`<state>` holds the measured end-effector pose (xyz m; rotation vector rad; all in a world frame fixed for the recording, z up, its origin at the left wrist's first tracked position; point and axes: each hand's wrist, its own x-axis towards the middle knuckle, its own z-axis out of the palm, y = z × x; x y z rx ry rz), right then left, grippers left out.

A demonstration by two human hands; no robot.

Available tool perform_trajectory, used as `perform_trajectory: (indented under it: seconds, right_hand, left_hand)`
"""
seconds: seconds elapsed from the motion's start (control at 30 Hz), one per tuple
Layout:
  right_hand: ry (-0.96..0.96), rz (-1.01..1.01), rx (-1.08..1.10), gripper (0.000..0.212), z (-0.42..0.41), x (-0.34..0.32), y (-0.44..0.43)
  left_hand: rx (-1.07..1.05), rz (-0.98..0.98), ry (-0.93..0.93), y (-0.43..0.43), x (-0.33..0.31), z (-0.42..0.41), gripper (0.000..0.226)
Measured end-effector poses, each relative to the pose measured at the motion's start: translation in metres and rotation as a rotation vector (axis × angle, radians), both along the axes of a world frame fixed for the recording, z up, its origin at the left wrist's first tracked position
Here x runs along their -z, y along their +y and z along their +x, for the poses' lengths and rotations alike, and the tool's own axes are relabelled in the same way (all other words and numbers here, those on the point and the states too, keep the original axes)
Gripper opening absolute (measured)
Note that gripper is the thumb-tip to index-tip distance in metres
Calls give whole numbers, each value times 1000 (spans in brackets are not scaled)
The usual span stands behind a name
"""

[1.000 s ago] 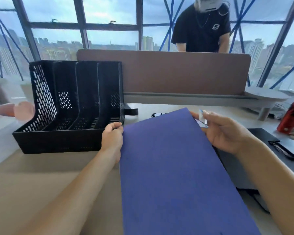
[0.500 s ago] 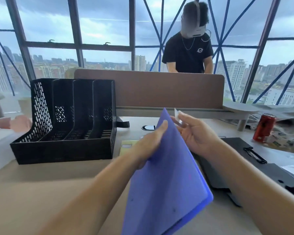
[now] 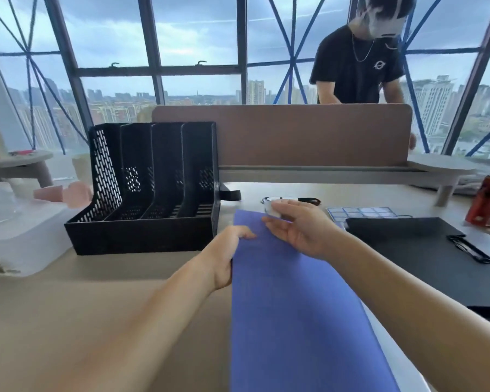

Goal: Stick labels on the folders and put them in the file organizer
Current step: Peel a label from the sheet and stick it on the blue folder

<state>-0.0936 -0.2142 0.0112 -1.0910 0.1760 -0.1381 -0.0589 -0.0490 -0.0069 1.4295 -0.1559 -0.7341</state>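
Left grip [image 3: 227,251] is clamped on the edge of a blue card folder [image 3: 291,312], a small white label [image 3: 273,211] pinched in the right grip [image 3: 303,230].

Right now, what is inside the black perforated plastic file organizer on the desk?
The black perforated plastic file organizer shows only bare dividers and slotted floor: no folder inside. Its low front wall hides the front floor strip. The blue paper folder lies outside it.
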Motion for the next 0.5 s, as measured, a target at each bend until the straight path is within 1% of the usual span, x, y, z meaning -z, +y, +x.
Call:
perform_trajectory:
  seconds: [0.1,0.17,0.27,0.3,0.37,0.43,0.5]
  right_hand:
    - [128,-214,32,11,-1,27,-3]
    - [200,-339,46,13,0,42,-5]
    - [274,-448,56,11,0,54,-6]
    - [280,-493,67,10,1,56,-5]
    - [244,-585,103,12,5,55,-1]
    - [189,-679,131,12,12,52,5]
    - [153,-795,147,11,20,54,12]
  left_hand:
    - [-42,15,53,-3,21,2,31]
    - [-75,55,2,-6,33,3,24]
    - [-41,90,-97,-6,46,12,43]
    - [1,85,-118,-6,50,17,44]
    - [62,58,-126,-6,55,27,36]
    - [79,-21,-97,-6,63,35,32]
    - [103,-83,-64,-8,69,39,34]
